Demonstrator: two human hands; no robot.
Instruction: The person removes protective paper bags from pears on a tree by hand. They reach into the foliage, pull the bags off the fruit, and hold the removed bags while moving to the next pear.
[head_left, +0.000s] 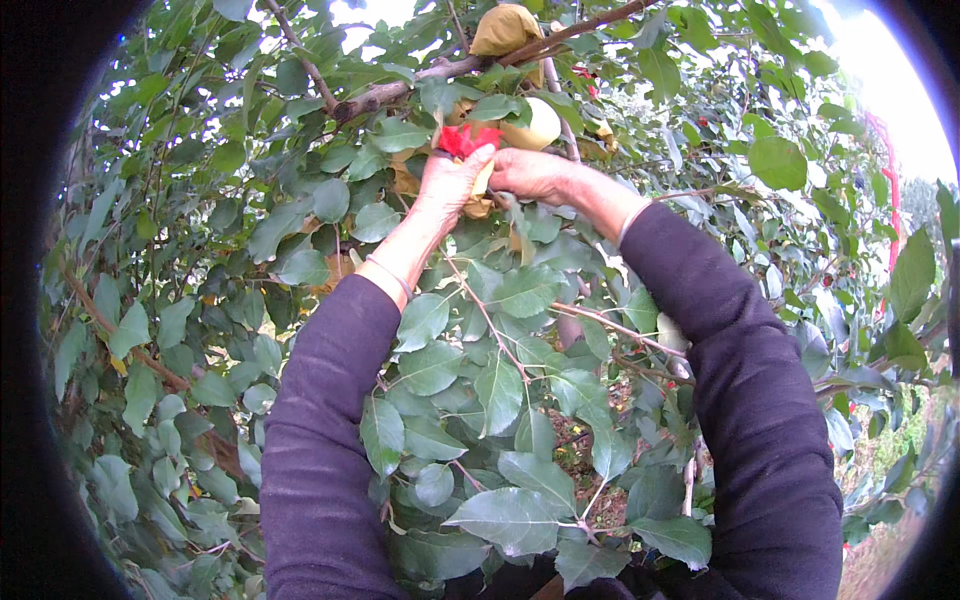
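Observation:
My left hand (444, 184) grips a crumpled red paper liner (465, 140) and part of a yellow-brown paper bag (480, 196), thumb uppermost. Close against it, my right hand (529, 174) has its fingers curled on the bag's right edge; the fingertips are partly hidden. Just above my right hand hangs a pale yellow apple (532, 125), bare and half covered by leaves. Whatever the bag encloses is out of sight behind my hands.
A thick branch (375, 97) crosses above my hands. Another bagged fruit (506, 31) hangs at the top, and more bag paper (334, 271) shows at left. Leafy twigs (491, 322) fill the room between my forearms. A red pole-like object (892, 195) stands far right.

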